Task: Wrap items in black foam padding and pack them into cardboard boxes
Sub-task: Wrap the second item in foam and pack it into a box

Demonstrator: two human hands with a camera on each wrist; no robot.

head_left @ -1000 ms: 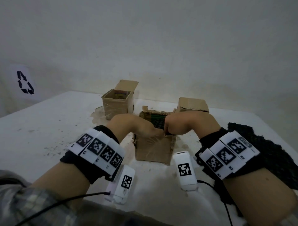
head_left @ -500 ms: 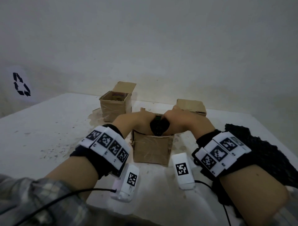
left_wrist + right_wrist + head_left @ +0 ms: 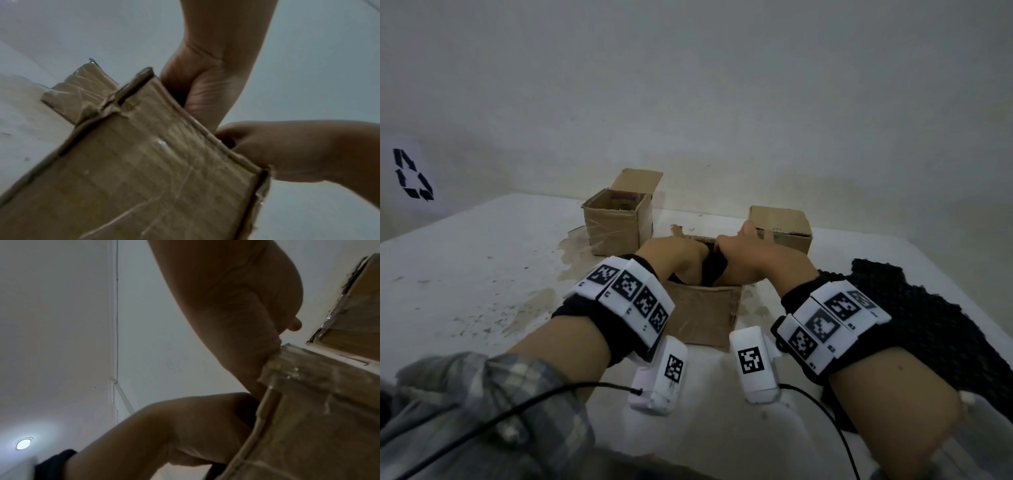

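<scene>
- Head cam only: black foam bundle [image 3: 714,270] betw both hands, in mouth of near box [image 3: 705,317], upright.
- Left hand [image 3: 674,255], right hand [image 3: 748,253]: fingers hidden in box; wrist cams show only box wall, grip can't tell.

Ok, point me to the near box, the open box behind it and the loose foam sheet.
near box [image 3: 705,313]: head view, on its front wall.
open box [image 3: 613,228]: head view, on its taped front wall.
foam sheet [image 3: 941,322]: head view, on the bare black part right of the right wrist.
</scene>
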